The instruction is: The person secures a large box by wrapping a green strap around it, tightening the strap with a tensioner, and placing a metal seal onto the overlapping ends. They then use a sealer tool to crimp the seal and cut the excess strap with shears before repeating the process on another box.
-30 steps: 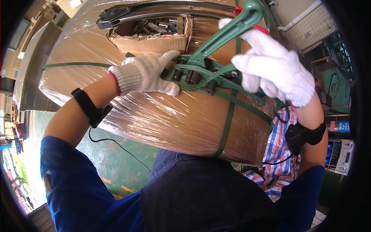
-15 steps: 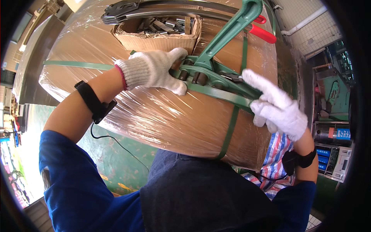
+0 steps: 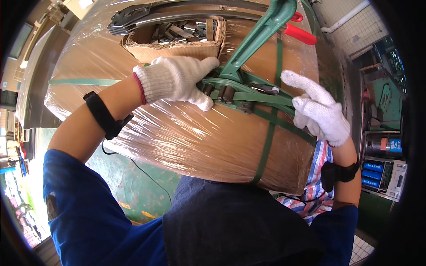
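A green strapping tensioner [image 3: 228, 82] with a long raised handle rests on a large film-wrapped carton [image 3: 199, 142]. My left hand [image 3: 175, 82], in a white knit glove, wraps round the tool's left end, its thumb on the near side. A flat green plastic strap [image 3: 262, 98] runs from the tool's rollers toward my right hand [image 3: 320, 106]. That hand, also gloved, pinches the strap at the tool's right end, with one finger stretched out above. Its fingertips partly hide the strap's end. Another strap length passes beneath the tool and crosses a strap [image 3: 265, 153] lying front to back.
Behind the tool stands an open cardboard box [image 3: 177, 49] of metal strapping seals. A long dark tool [image 3: 186, 17] with red grips [image 3: 300, 33] lies over it. A striped woven bag [image 3: 317, 177] sits by the carton's right front, and a shelf [image 3: 382, 170] stands at right.
The strap in my right hand has shifted from the tool's near edge to across its rollers. The right hand has moved slightly away from the tool. My left hand keeps its hold.
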The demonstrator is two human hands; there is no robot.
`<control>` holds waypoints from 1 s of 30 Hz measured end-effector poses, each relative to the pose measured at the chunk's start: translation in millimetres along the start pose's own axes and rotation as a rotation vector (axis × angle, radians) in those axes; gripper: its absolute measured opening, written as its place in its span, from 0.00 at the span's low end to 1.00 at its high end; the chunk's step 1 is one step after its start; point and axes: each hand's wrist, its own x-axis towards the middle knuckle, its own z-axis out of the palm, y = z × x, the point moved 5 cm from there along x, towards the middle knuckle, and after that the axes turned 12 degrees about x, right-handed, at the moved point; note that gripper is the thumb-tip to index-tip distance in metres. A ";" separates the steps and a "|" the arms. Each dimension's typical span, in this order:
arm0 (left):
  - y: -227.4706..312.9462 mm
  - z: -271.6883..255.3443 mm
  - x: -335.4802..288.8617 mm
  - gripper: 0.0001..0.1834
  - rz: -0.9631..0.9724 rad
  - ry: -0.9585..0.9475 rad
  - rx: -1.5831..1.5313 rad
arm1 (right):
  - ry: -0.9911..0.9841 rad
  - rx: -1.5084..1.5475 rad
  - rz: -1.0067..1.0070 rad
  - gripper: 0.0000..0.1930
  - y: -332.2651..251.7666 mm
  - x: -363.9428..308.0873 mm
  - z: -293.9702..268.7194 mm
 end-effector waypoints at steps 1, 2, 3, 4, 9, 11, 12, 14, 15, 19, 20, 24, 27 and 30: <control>4.3 -2.6 -1.0 0.48 -0.035 -0.068 0.058 | -0.010 0.005 0.025 0.26 1.5 -0.1 -0.9; 6.2 -2.1 -3.4 0.48 -0.034 -0.067 0.061 | -0.027 0.010 0.048 0.26 4.4 0.3 -2.1; 9.6 1.7 -7.1 0.46 0.009 -0.113 0.045 | -0.077 0.001 0.010 0.26 10.0 -1.6 -8.8; 13.7 6.1 -12.4 0.45 0.053 -0.160 0.029 | -0.075 0.005 0.008 0.26 10.2 -7.1 -7.9; 25.3 4.6 -41.0 0.41 -0.052 -0.209 0.250 | -0.102 -0.131 0.120 0.27 3.6 -22.6 6.0; 26.8 3.9 -44.4 0.39 0.048 0.036 0.358 | -0.075 -0.163 0.119 0.28 7.2 -26.1 2.3; 35.1 -4.1 -49.3 0.37 0.147 0.286 0.462 | -0.097 -0.173 0.079 0.27 13.8 -27.3 -4.6; 46.4 4.8 -49.0 0.39 0.110 0.165 0.446 | -0.111 -0.185 0.040 0.27 31.6 -31.8 -19.6; 51.7 7.6 -49.9 0.42 -0.010 0.153 0.314 | -0.125 -0.207 -0.032 0.27 39.3 -33.1 -26.0; 49.8 23.2 -42.3 0.47 -0.250 0.055 0.128 | -0.134 -0.326 0.017 0.26 28.6 -39.9 -23.6; 48.6 29.0 -38.6 0.45 -0.306 0.065 0.084 | -0.132 -0.329 0.021 0.26 29.9 -34.8 -25.2; 76.0 -6.2 -44.6 0.38 -0.432 -0.069 0.024 | -0.367 -0.095 -0.195 0.18 50.9 -19.4 -55.1; 75.7 -2.9 -38.0 0.35 -0.598 -0.117 0.050 | -0.396 -0.192 -0.022 0.09 48.3 -4.7 -64.5; 37.1 28.1 -45.4 0.38 -0.600 0.001 0.026 | -0.567 -0.234 -0.101 0.13 51.1 -6.7 -61.2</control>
